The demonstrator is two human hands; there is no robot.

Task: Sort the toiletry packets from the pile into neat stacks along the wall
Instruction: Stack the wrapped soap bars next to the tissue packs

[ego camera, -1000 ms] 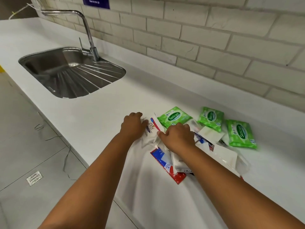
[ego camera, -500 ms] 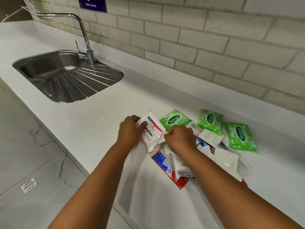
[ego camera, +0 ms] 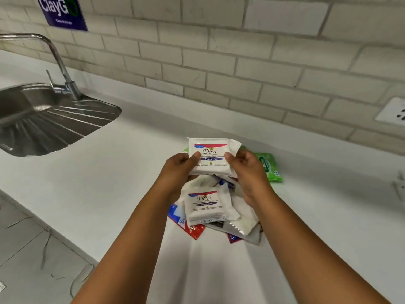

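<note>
Head camera: we hold a white Dove packet (ego camera: 211, 156) up above the pile (ego camera: 219, 207), one hand at each end. Our left hand (ego camera: 179, 170) pinches its left edge, thumb on the printed face and fingers curled behind; our right hand (ego camera: 247, 170) pinches the right edge the same way. The packet faces us with its label upright, clear of the bench (ego camera: 122, 189) and lifted between us and the wall.

Beneath our wrists the pile sits near the front edge of the bench. A second Dove packet (ego camera: 207, 205) lies on top of it, label up, over red and blue sachets (ego camera: 186, 224) and clear wrappers (ego camera: 241, 231) that poke out toward the front edge. Just beyond our right hand a green wipes packet (ego camera: 268, 166) lies flat on the bench, nearer the wall; a sliver of another green one shows behind the held packet.

Toward the bench's left end a steel sink (ego camera: 50, 121) with a ribbed drainer is set into the top, its tap (ego camera: 57, 64) rising at the back edge. Pale brick wall (ego camera: 219, 62) runs along the back, with a purple sign (ego camera: 63, 12) at upper left and a white socket (ego camera: 392, 111) at right.
</note>
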